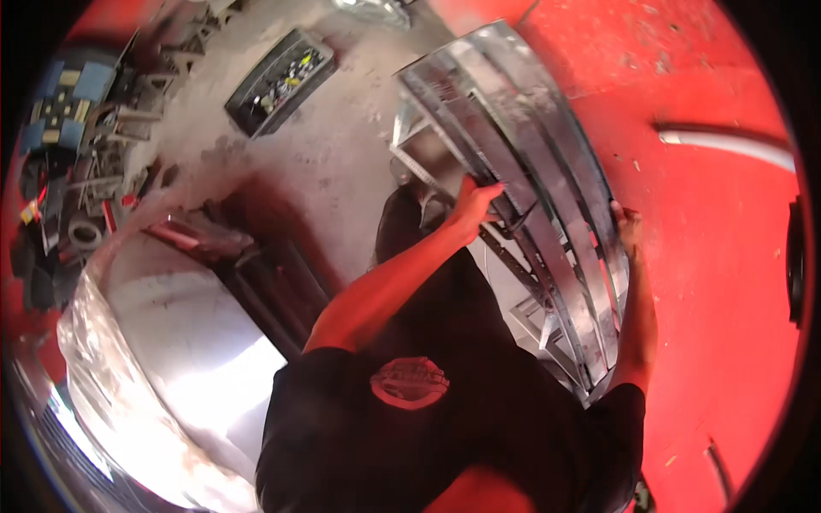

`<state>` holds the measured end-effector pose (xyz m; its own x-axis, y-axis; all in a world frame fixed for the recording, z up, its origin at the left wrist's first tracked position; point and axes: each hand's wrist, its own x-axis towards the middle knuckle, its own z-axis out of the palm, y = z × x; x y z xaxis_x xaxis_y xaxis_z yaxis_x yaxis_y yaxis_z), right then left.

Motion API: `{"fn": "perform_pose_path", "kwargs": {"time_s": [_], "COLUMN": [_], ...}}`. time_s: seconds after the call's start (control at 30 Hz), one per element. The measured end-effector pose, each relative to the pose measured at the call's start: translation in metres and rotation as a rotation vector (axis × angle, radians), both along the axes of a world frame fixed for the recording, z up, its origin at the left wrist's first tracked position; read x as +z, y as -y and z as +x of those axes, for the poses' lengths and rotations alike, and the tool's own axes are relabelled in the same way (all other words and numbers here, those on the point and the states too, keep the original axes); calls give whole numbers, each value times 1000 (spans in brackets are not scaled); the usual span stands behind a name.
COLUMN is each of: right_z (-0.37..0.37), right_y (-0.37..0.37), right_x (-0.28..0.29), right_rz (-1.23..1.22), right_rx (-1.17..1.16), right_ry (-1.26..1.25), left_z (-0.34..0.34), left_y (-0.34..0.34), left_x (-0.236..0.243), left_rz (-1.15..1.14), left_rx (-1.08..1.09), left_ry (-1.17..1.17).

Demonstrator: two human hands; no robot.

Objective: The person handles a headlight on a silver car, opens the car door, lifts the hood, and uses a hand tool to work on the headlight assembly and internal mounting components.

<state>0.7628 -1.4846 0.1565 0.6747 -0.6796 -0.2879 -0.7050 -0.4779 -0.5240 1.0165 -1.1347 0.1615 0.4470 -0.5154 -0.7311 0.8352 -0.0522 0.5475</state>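
Observation:
A long grey panel with lengthwise slats and gaps, like a vehicle grille (552, 145), lies tilted in front of me on the right. My left hand (475, 209) is closed at its near edge, thumb and fingers on a dark strip there. A short dark piece by the fingertips is too small to name. My right hand (631, 227) is closed on the far right edge, its fingers partly hidden by the panel. Pale metal legs of a stand (419, 167) show beneath the panel.
A dark grey crate (248, 120) of small parts sits on the floor ahead. At the left is a shiny vehicle body panel (171, 316) beside clear plastic sheeting (98, 350). Loose parts and a ring (84, 231) crowd the far left. A red wall (710, 256) stands at the right.

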Motion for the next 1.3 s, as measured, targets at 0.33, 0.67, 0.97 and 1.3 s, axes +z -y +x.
{"fn": "perform_pose_path", "kwargs": {"time_s": [0.33, 0.67, 0.97, 1.3], "right_z": [2, -21, 404, 635], "right_y": [-15, 63, -189, -536], "right_x": [-7, -8, 81, -12], "right_rz": [-422, 3, 13, 385], "right_rx": [86, 125, 272, 1550], "right_ry": [-43, -255, 317, -244], "left_z": [4, 47, 99, 268], "left_y": [-2, -87, -281, -386], "left_x": [-37, -64, -174, -87], "left_rz": [-35, -314, 248, 13], "left_rx": [-120, -402, -716, 61], "left_ry": [143, 388, 764, 496]}}
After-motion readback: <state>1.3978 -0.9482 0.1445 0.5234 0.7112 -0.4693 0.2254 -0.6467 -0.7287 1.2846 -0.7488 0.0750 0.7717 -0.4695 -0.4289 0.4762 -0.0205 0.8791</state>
